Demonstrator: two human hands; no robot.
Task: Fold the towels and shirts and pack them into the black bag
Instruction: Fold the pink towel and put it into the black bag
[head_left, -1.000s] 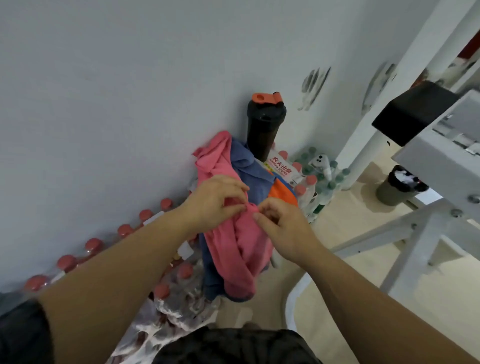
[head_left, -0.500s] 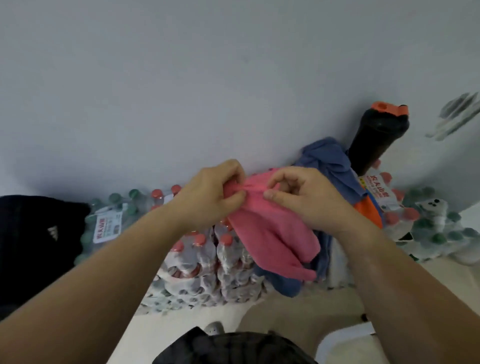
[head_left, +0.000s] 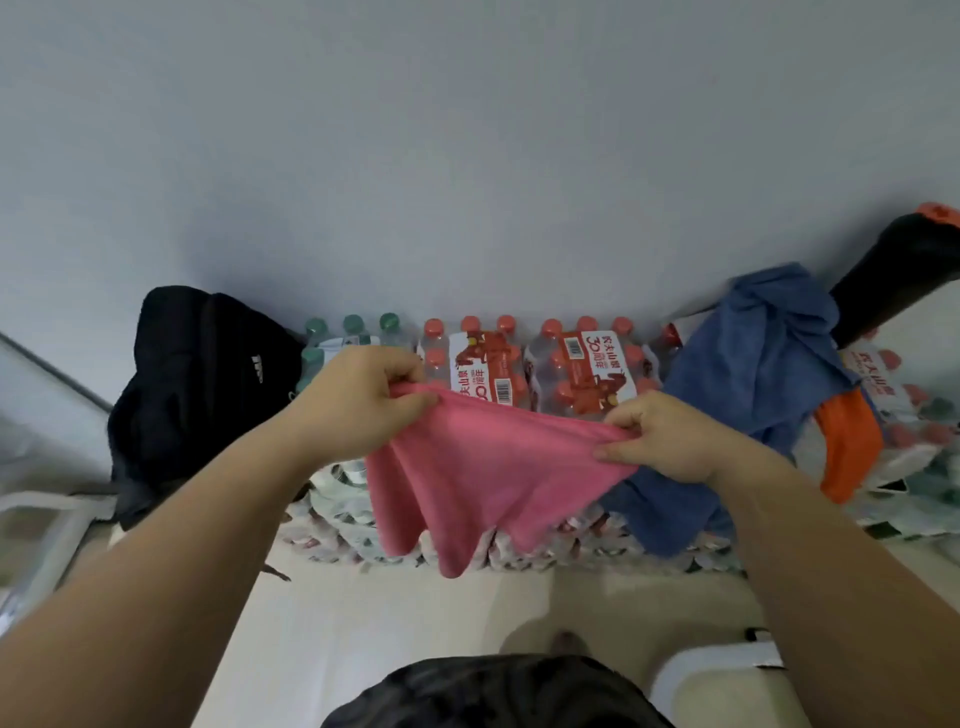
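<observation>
A pink towel (head_left: 478, 473) hangs spread in the air in front of me, its lower part drooping in folds. My left hand (head_left: 358, 400) pinches its upper left corner and my right hand (head_left: 660, 436) pinches its upper right corner. The black bag (head_left: 192, 389) stands against the wall at the left, on the floor beside the bottle packs. At the right a blue cloth (head_left: 753, 374) and an orange cloth (head_left: 847, 441) lie draped over the bottle packs.
Shrink-wrapped packs of water bottles (head_left: 566, 374) with red and green caps line the grey wall. A black bottle with an orange lid (head_left: 898, 265) leans at the far right. A white frame (head_left: 47, 525) sits at the left, pale floor below.
My view has swung left, bringing the black bag into sight. Both hands lifted the pink towel off the pile and pulled apart, stretching it out between them.
</observation>
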